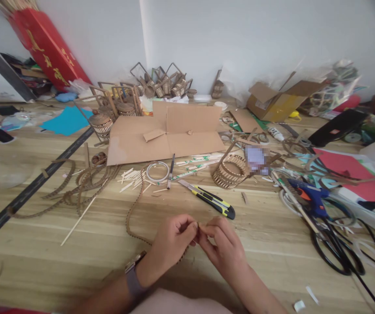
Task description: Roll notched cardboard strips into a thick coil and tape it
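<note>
My left hand [171,244] and my right hand [222,246] meet low in the middle of the view, just above a wooden floor [43,244]. Both pinch the end of a thin corrugated cardboard strip [133,213] between thumb and fingers. The strip curves away to the left and up toward a ring of tape [157,171]. A watch sits on my left wrist. A yellow and black utility knife [209,198] lies just beyond my hands.
A flattened cardboard sheet [166,133] lies ahead, with small cardboard lantern models [161,85] behind it. A round slatted cardboard basket [228,171] stands right of centre. A blue glue gun [310,196], black scissors [333,248], cables and coloured paper crowd the right. Loose strips [76,187] lie left.
</note>
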Available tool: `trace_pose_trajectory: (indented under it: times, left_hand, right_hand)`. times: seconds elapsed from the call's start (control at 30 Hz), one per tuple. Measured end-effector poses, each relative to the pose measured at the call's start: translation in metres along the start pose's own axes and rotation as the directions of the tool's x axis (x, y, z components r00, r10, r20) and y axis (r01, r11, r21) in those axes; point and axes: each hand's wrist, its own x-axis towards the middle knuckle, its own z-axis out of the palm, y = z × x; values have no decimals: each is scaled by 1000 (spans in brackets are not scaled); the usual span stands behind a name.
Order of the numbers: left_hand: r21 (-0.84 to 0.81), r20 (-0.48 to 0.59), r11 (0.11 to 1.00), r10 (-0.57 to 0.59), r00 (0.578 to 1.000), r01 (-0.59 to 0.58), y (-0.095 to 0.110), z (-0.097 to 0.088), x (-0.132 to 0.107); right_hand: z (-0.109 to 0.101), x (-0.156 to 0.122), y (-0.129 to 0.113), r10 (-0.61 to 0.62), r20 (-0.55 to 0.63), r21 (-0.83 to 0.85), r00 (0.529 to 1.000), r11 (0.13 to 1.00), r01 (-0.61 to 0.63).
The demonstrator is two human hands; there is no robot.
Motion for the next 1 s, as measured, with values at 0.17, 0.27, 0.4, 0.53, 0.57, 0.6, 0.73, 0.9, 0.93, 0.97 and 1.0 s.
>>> trace_pose_trajectory:
  times: [0.17,0.27,0.4,0.53,0.57,0.6,0.73,0.9,0.93,0.97,1.0]
  left_hand:
    - [-23,27,1000,0,1000,0,0,-1,0]
    - [-39,40,999,6,999,-4,0,-2,1]
    - [-63,75,998,21,997,-16,1,-4,1]
    - [-92,104,995,39,994,-30,-2,-5,2]
    - [-98,109,995,42,993,-31,-2,-5,2]
    - [-102,110,994,44,993,-32,-3,-5,2]
    - [-103,103,994,43,994,-33,-4,-5,4]
    - [-4,41,997,76,996,-76,-1,-5,0]
    - [67,19,992,102,995,-104,0,-5,-1]
    - [147,-3,980,134,991,-132,0,-5,-2]
    - [225,-20,961,168,986,-159,1,-5,-3]
  right_hand:
    - [-4,3,1,-19,21,26,1000,999,19]
    - [-5,4,2,-24,25,45,999,999,23]
    - [-5,3,3,-44,38,4,998,999,43]
    - [-7,2,5,-71,47,-20,996,997,72]
    - [-7,2,5,-79,47,-18,996,997,80]
    - [-7,2,5,-86,48,-15,995,996,86]
    - [-6,2,4,-58,19,47,998,997,57]
    - [-3,7,1,132,-5,135,991,982,-130]
    - [-3,8,1,157,0,131,988,979,-156]
    - [-2,9,1,177,4,131,984,976,-176]
    - [-2,9,0,188,9,132,982,973,-188]
